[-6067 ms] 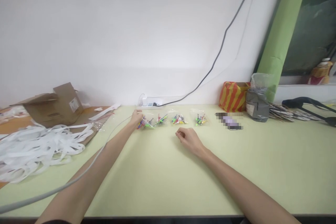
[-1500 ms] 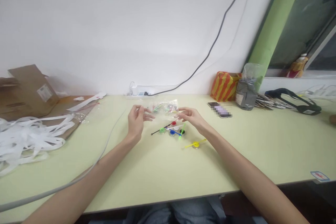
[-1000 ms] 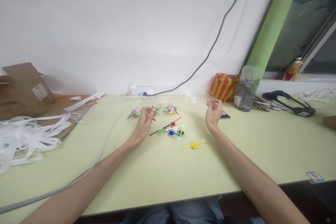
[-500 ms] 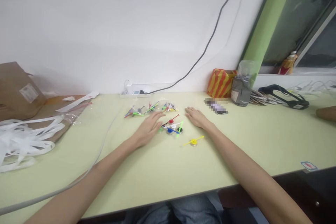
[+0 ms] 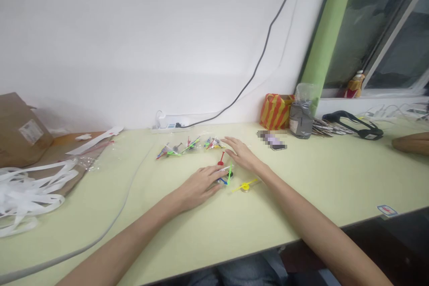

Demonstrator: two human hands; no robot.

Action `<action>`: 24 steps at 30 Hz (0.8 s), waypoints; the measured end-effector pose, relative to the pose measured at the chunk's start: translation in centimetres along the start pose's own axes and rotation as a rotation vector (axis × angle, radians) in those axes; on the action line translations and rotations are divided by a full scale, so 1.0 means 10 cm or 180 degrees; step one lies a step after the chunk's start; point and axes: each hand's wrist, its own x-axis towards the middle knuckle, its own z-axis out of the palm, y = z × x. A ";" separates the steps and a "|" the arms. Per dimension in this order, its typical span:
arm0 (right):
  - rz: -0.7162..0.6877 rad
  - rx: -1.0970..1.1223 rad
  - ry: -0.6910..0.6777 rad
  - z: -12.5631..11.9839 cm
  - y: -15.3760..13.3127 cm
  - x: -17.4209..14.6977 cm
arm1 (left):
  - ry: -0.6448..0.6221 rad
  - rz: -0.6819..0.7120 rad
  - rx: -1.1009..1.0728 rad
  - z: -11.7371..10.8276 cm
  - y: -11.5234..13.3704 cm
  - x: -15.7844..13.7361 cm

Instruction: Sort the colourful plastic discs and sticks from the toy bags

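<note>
My left hand (image 5: 201, 186) lies over a small group of coloured arrow spinners, its fingers stretched and partly covering them. Past its fingertips show a red arrow spinner (image 5: 220, 161) and a green arrow spinner (image 5: 229, 175) with a black centre. A blue arrow (image 5: 222, 181) pokes out under the fingers. Apart from these, a yellow arrow spinner (image 5: 245, 186) rests nearer me. My right hand (image 5: 241, 153) reaches above the group with fingers extended, close to a clear bag of coloured pieces (image 5: 214, 143). Two more such piles, a middle bag (image 5: 191, 144) and a left bag (image 5: 168, 150), lie beside it.
Behind the bags stands a power strip (image 5: 170, 125) with a black cable. A grey cable (image 5: 120, 208) crosses the left side, near white strapping (image 5: 33, 192) and a cardboard box (image 5: 23, 129). To the right are a phone (image 5: 273, 140), a striped bag (image 5: 275, 111) and another person's arm (image 5: 412, 146).
My left hand has moved right, onto the group of spinners. The right hand has shifted slightly left, towards the right-hand bag. The camera view has turned a little.
</note>
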 end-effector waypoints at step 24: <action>-0.0315 0.0313 -0.0413 -0.55 -0.51 -0.44 | 0.0133 -0.0171 -0.0541 0.03 -0.18 -0.04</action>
